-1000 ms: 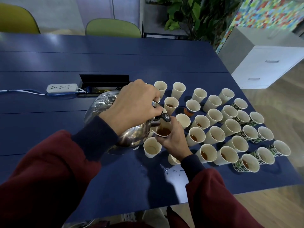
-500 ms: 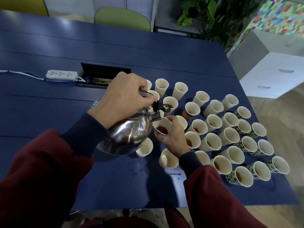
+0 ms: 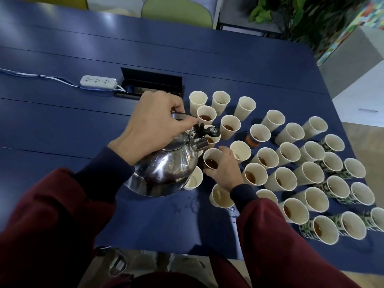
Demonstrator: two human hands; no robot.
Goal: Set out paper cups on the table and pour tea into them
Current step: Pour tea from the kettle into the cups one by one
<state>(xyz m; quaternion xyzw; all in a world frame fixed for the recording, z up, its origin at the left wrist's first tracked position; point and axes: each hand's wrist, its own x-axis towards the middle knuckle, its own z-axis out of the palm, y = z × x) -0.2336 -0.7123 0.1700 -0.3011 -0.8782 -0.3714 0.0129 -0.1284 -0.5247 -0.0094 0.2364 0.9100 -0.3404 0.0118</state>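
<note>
My left hand [image 3: 151, 129] grips the handle of a shiny steel kettle [image 3: 166, 169], held tilted above the blue table [image 3: 62, 125] with its spout [image 3: 201, 143] pointing right. My right hand [image 3: 225, 170] holds a paper cup [image 3: 211, 161] with brown tea in it, just below and right of the spout. Several white paper cups [image 3: 268, 159] stand in rows to the right, some holding tea. Green-patterned cups [image 3: 320, 229] line the table's right edge. A white cup [image 3: 194, 179] sits partly under the kettle.
A white power strip [image 3: 98, 81] with its cable lies at the left, beside an open black cable box [image 3: 152, 84]. Small drops of liquid [image 3: 193, 204] wet the table near its front edge. Green chairs [image 3: 176, 12], a plant and a white cabinet stand beyond the table.
The kettle has tipped back a little, its spout lifting away from the held cup. My right hand has lowered the cup with tea toward the table. The view has tilted further down.
</note>
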